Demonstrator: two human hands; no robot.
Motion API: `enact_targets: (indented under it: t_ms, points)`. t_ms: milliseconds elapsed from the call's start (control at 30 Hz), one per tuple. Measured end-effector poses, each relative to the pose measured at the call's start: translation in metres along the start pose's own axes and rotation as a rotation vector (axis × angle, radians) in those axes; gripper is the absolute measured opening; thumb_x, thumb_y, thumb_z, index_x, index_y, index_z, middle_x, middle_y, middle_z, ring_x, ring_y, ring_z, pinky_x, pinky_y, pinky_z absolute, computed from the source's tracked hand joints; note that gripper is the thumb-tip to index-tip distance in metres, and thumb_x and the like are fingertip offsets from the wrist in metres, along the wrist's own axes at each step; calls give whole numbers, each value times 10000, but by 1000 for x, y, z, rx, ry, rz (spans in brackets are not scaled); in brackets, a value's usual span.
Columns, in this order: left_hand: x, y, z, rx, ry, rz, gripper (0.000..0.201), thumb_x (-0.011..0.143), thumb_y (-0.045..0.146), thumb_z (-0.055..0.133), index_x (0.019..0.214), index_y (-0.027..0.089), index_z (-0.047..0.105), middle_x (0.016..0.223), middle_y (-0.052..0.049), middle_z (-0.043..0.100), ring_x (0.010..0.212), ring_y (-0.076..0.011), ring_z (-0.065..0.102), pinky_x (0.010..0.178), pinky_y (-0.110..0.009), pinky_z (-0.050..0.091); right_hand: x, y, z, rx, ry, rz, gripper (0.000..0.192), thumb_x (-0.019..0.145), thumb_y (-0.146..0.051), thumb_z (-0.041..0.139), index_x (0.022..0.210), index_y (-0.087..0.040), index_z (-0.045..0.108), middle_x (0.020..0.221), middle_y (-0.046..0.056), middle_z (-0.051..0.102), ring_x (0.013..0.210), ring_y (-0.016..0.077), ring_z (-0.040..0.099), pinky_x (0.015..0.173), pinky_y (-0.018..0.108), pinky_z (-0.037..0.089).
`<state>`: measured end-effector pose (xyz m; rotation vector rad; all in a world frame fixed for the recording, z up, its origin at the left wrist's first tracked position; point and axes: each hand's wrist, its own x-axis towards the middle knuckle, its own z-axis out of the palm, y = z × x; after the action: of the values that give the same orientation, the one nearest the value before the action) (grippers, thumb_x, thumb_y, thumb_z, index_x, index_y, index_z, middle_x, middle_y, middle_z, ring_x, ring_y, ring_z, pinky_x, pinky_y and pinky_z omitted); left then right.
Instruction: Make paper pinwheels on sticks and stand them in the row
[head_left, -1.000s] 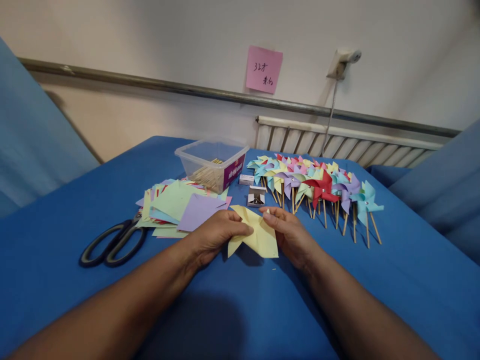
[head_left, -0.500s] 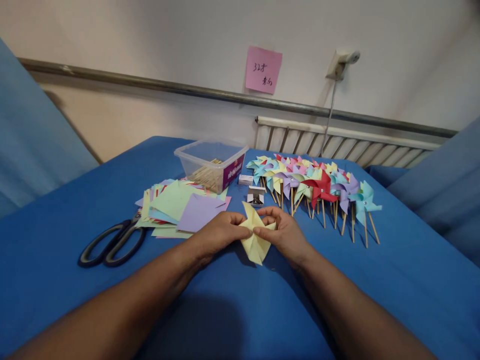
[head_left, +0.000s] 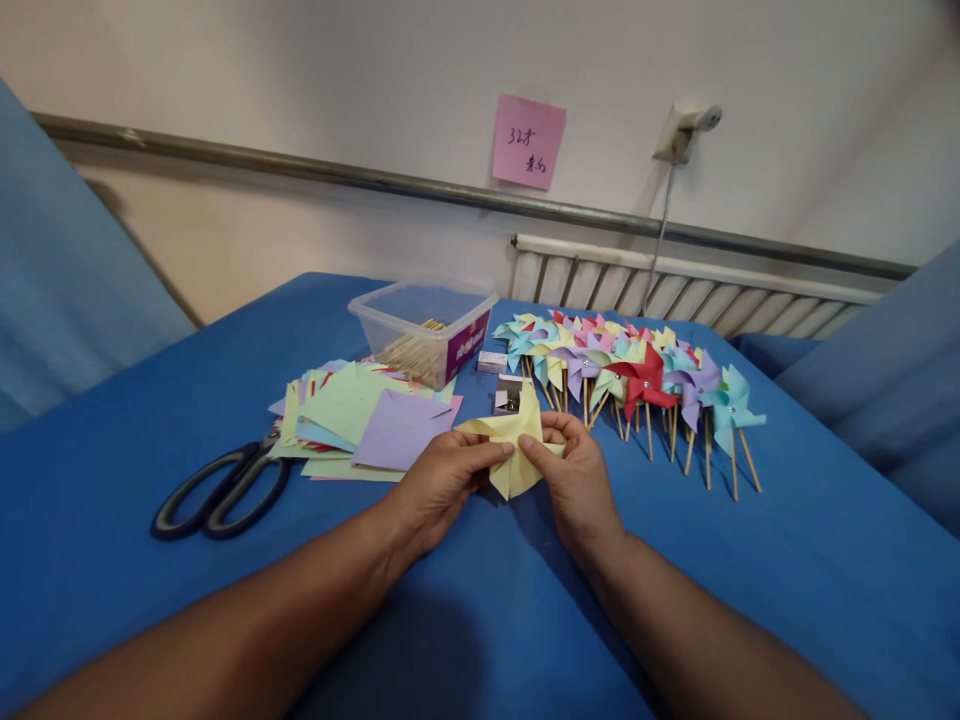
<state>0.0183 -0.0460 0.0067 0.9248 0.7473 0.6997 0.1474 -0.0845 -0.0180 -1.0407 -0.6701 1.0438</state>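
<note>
A pale yellow paper pinwheel [head_left: 517,478], without a stick, is held up between both hands. My left hand [head_left: 450,475] pinches it from the left, thumb on the folded front near the centre. From the right, my right hand [head_left: 574,480] grips it with the thumb close to the middle and the fingers behind. The fingertips at the back are partly hidden by the paper. Just behind the pinwheel is a small open box [head_left: 508,397] with dark, shiny pieces inside, partly covered by a blade of paper.
Black-handled scissors [head_left: 225,495] lie left of a pile of coloured paper sheets [head_left: 341,405]. A clear plastic tub [head_left: 405,325] of wooden sticks stands behind, beside a small white box [head_left: 492,362]. Finished pinwheels [head_left: 646,385] on sticks are massed at the right on the blue cloth [head_left: 810,580].
The yellow paper has turned in my hands and moved up slightly, so one blade now overlaps the small open box. Both thumbs have shifted upward on its front.
</note>
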Motion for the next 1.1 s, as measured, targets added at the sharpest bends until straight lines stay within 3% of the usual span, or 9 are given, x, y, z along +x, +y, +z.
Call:
enact_targets:
  t_ms: [233,300,400,467,567,667,867,967,1100]
  points:
    - [0,1,1,23,26,26,261,691,196,703,932,98,710,781,-76,707,679,-168,628,739,-306,479,0,1,1,-31,-56,-11,358,676,-277,748,951,-200,532,719,-33,617,529,111,590,546,264,504]
    - [-1,4,1,-18,39,25,266,685,174,701,940,100,704,830,-89,719,731,-183,647,747,-299,489,0,0,1,-68,-84,-41,376,703,-276,717,1014,-205,518,797,-3,636,598,135,615,587,291,516]
    - [0,11,-1,-120,102,-9,276,682,149,692,954,103,687,890,-100,725,757,-194,660,729,-292,511,-1,-3,-2,-231,-95,-245,501,729,-204,652,1193,-243,468,1126,78,600,887,194,630,738,356,519]
    - [1,16,-4,-184,153,-48,279,694,130,672,972,109,672,888,-92,726,717,-184,660,693,-287,522,-3,-5,-4,-422,-105,-450,546,722,-121,596,1231,-277,475,1301,83,490,1107,226,546,866,400,479]
    - [2,21,-7,-240,175,-78,270,713,110,651,983,120,654,867,-75,726,679,-166,658,652,-268,524,-6,-9,-6,-674,-195,-676,489,705,-43,536,1127,-287,575,1374,54,396,1279,247,400,1009,453,379]
    - [3,21,-9,-260,165,-75,263,715,98,647,975,131,651,851,-61,726,676,-159,660,636,-254,520,-8,-13,-6,-796,-279,-773,398,710,-52,566,1035,-275,623,1385,50,371,1296,259,378,1030,466,350]
    - [2,17,-7,-238,145,-75,307,707,101,652,1013,120,662,933,-83,725,779,-176,665,700,-264,521,-5,-18,-7,-827,-269,-825,129,770,-174,651,870,-255,667,1318,53,453,1248,259,431,992,448,371]
    - [1,15,-6,-195,114,-37,297,683,118,682,980,118,682,925,-87,720,768,-172,652,710,-272,516,-4,-18,-7,-777,-245,-756,41,804,-211,636,804,-242,663,1258,58,503,1220,240,457,984,427,375]
    - [0,11,-4,-99,86,23,198,638,134,718,832,104,701,734,-58,695,653,-155,620,634,-266,491,-4,-16,-8,-720,-211,-629,79,809,-222,619,734,-211,641,1169,73,548,1149,222,507,953,392,392]
